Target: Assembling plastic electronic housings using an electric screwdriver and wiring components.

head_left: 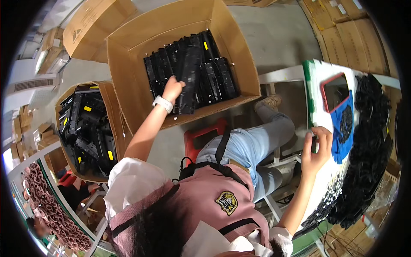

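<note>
In the head view, one long, ribbed black plastic part (188,79) is in the left hand (173,89), above the packed contents of one large, open brown cardboard box (234,47) at the far middle. Inside stand many similar black plastic parts (209,81), side by side and too tightly packed to count; one bears a yellow label (205,45). To the left is one smaller open brown cardboard box (122,115), heaped with jumbled black plastic pieces (77,111), at least four with yellow labels.

The left arm reaches forward and slightly right, nearly straight, with one white band (163,104) at the wrist. Its fingers are curled closed on the part's left side, which lies with its near end by the box's near wall.

The right arm is bent, its forearm rising from the near right. The right hand (317,150) is at the left edge of one white table (319,113), fingers curled toward the thumb; a small dark patch shows between them, but whether it is gripped I cannot tell. On the table are one red-edged phone (336,92), one blue cloth (341,145) and a heap of black strips (364,158).
</note>
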The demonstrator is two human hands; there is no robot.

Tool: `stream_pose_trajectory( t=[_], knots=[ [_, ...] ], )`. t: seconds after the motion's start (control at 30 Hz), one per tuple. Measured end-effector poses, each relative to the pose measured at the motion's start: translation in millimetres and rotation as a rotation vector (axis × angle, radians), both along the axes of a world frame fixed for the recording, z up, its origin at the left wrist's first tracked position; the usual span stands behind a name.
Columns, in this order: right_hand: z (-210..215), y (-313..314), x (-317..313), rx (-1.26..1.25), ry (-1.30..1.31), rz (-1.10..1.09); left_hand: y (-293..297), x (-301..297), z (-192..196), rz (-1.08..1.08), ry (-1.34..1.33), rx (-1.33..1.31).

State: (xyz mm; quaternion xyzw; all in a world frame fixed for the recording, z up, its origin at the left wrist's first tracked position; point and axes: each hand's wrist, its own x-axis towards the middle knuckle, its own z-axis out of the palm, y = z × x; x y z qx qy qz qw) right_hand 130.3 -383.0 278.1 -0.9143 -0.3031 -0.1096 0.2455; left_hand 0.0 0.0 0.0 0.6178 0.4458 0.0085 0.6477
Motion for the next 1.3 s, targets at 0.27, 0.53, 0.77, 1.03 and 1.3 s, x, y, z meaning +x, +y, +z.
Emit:
stream_pose_trajectory(
  t=[0.27, 0.53, 0.77, 1.03, 1.3],
  knots=[
    [-24, 32, 14, -0.131, -0.094, -0.043, 161, -2, -136, 0.275, 0.207, 0.523],
    [-26, 40, 19, -0.108, -0.066, -0.099, 150, -23, -215, 0.215, 0.596, 0.475],
    [-19, 41, 18, -0.067, -0.021, -0.125, 88, -40, -273, -0.172, 0.525, 0.297],
    [-22, 40, 16, 0.003, -0.018, -0.104, 28, -21, -248, -0.604, 0.492, 0.156],
    [-22, 53, 35, -0.403, -0.291, -0.267, 32, -37, -238, -0.982, 0.616, 0.302]
  ],
)
